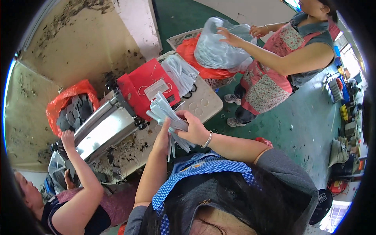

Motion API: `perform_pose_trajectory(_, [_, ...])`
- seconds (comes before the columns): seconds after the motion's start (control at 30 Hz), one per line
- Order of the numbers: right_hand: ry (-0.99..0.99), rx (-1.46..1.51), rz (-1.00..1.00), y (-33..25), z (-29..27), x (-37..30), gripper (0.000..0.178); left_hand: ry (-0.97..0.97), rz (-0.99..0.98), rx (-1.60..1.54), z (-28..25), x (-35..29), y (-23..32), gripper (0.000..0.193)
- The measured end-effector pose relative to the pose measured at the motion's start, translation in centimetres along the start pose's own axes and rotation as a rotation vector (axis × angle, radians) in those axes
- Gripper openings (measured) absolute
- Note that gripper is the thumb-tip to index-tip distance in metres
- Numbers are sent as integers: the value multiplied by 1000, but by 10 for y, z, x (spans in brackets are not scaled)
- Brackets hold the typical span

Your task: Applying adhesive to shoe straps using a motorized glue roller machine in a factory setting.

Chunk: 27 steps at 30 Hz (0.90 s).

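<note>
Both hands are closed around a bundle of long, pale grey strips [161, 105] in front of my chest. My left hand [162, 139] grips its near left side. My right hand [192, 127], with a bracelet at the wrist, wraps the bundle from the right. Loose strip ends hang below my hands. Just beyond the bundle is a red machine [137, 84] with a long metal trough on its left. A second heap of pale strips [179, 74] lies on the table past the machine. What the strips are made of I cannot tell.
Rubber bands and dark rings [191, 92] lie on the worktable [211, 103]. An orange bag [84, 88] holds dark grey pieces. One person at lower left reaches to the trough; another at upper right handles a clear plastic bag [219, 45] over a crate [221, 83].
</note>
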State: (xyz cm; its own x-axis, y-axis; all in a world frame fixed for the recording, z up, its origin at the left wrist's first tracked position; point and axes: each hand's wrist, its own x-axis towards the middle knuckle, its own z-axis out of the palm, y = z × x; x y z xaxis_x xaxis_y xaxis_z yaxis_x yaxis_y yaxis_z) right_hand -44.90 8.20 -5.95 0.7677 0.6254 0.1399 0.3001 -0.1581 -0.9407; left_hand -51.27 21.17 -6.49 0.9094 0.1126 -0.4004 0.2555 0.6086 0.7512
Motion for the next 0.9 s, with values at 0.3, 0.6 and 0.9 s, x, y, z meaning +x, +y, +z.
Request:
perform_pose_trajectory(0.3, [207,110,-94,18,-19,-7,52,45,-190,-99,-23,36,-24,87])
perform_pose_trajectory(0.6, [133,292,175,32,-36,2,62,-399,80,-191,22,38,-4,67])
perform_pose_trajectory(0.9, [184,-40,-215,6,-62,6,20,-211,-55,33,29,47,12,57])
